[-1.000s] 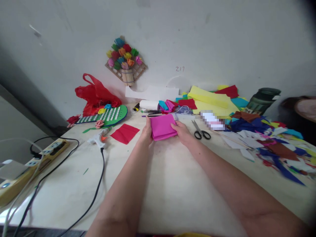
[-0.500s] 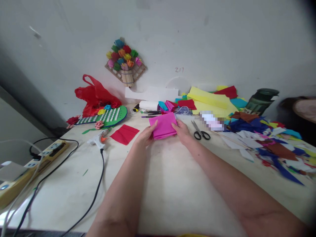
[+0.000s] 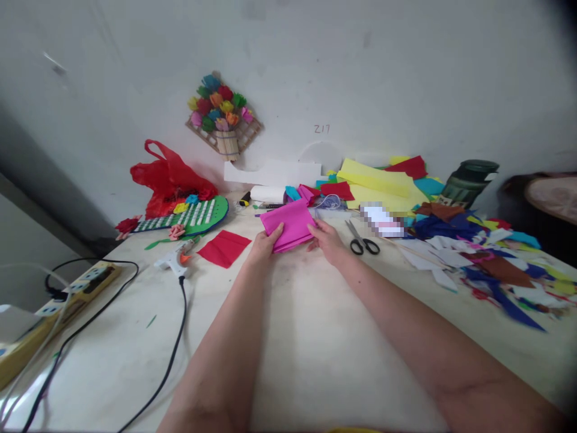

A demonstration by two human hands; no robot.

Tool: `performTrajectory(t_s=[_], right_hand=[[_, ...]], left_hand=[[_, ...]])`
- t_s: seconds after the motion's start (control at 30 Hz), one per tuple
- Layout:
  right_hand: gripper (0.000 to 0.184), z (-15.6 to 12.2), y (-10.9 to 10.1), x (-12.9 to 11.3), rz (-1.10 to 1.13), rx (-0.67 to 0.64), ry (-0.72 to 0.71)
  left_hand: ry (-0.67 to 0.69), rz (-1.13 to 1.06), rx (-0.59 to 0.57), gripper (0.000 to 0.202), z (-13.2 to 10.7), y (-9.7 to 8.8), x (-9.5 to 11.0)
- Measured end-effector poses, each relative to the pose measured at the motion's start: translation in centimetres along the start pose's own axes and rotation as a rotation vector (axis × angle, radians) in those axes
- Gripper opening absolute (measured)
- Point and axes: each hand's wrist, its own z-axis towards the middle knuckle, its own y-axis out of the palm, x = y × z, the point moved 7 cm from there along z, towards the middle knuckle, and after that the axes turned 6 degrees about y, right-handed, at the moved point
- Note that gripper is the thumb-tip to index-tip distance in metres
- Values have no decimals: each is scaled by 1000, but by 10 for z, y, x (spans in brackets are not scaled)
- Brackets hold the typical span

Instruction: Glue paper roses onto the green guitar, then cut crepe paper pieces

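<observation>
Both my hands hold a folded stack of magenta paper (image 3: 289, 223) a little above the pale table (image 3: 315, 337). My left hand (image 3: 265, 243) pinches its near left corner, thumb on top. My right hand (image 3: 328, 240) grips the near right edge with closed fingers. A red paper square (image 3: 224, 248) lies flat to the left of my left hand. Black-handled scissors (image 3: 362, 239) lie just right of my right hand.
A glue gun (image 3: 174, 260) with a black cord, a power strip (image 3: 67, 291), a red plastic bag (image 3: 169, 177) and a green craft board (image 3: 193, 215) are at the left. Coloured paper sheets and scraps (image 3: 473, 246) cover the right. A dark green jar (image 3: 469, 183) stands at the back.
The magenta stack has tilted and shifted slightly left. My left hand has moved from its left edge to the near left corner. The view has drifted a little.
</observation>
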Motion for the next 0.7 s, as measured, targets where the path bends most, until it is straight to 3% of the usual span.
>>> performTrajectory(t_s=[0.27, 0.7], right_hand=[[64, 0, 1, 2, -101, 82, -56], [59, 0, -4, 5, -36, 98, -72]], left_hand=[[13, 0, 40, 42, -1, 2, 2], [62, -108, -11, 42, -1, 7, 0]])
